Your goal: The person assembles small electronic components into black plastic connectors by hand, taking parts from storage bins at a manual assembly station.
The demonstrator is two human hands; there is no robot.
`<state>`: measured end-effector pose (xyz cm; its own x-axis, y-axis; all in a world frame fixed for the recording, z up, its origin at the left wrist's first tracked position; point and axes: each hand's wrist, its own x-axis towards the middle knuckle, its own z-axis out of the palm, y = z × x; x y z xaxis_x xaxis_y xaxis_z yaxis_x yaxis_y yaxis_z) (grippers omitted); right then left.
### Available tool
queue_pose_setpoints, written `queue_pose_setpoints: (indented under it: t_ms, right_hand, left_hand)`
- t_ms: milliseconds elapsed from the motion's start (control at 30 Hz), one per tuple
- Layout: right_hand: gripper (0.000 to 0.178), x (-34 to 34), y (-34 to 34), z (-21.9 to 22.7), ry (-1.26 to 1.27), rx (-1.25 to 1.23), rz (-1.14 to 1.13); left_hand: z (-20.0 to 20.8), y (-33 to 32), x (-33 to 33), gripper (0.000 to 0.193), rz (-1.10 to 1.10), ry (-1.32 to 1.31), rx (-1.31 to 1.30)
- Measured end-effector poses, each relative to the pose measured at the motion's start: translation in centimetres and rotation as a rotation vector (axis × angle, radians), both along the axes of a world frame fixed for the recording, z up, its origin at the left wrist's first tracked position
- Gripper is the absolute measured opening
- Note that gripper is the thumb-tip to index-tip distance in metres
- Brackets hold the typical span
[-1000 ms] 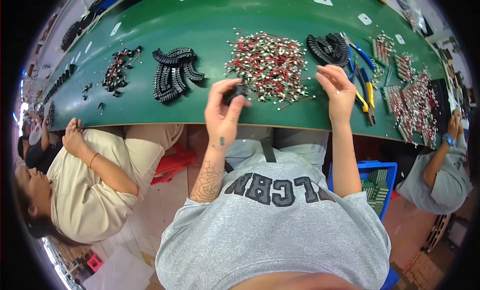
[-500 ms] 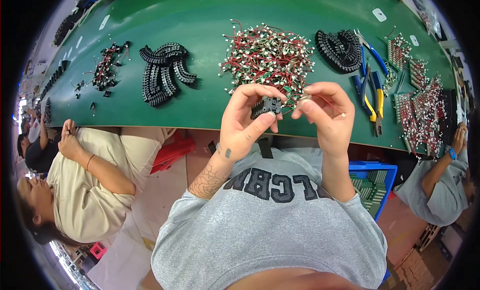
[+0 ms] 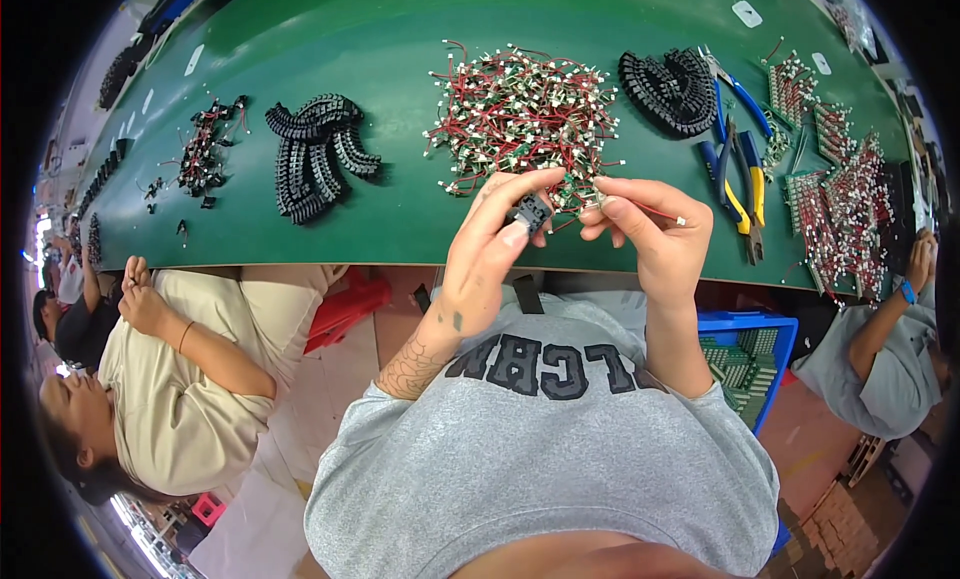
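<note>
My left hand [image 3: 490,244] is closed around a small black plastic housing [image 3: 533,212], gripped between thumb and fingers just above the table's near edge. Beside it, my right hand [image 3: 655,229] pinches a small wired circuit board [image 3: 598,201]. Its red wire runs across under my fingers to a white connector [image 3: 681,220]. The housing and the board are close together but apart. Beyond both hands lies a wide heap of small boards with red wires and white connectors [image 3: 525,114].
Rows of black housings [image 3: 318,144] lie left, with a coiled row [image 3: 672,94] right of the heap. Pliers [image 3: 742,179] lie at right, near wired board panels [image 3: 840,204]. A blue crate [image 3: 775,364] holding green boards stands below the table. Two people sit on either side.
My left hand has turned the black housing and its fingers have stretched out further. My right hand still pinches the wired board, now slightly lower. The whole view has shifted a little.
</note>
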<state>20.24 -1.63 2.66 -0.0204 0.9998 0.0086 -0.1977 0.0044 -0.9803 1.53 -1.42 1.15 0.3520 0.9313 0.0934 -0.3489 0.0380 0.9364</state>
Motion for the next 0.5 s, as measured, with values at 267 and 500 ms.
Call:
queue_pose_setpoints:
  t_ms: [267, 500]
  right_hand:
    - [0.019, -0.6, -0.1, 0.2, -0.019, 0.027, -0.042]
    - [0.02, -0.8, -0.3, 0.4, -0.027, 0.034, -0.03]
  left_hand:
    - [-1.0, -0.4, 0.6, 0.037, 0.183, 0.22, 0.187]
    - [-1.3, -0.1, 0.6, 0.039, 0.216, 0.239, 0.263]
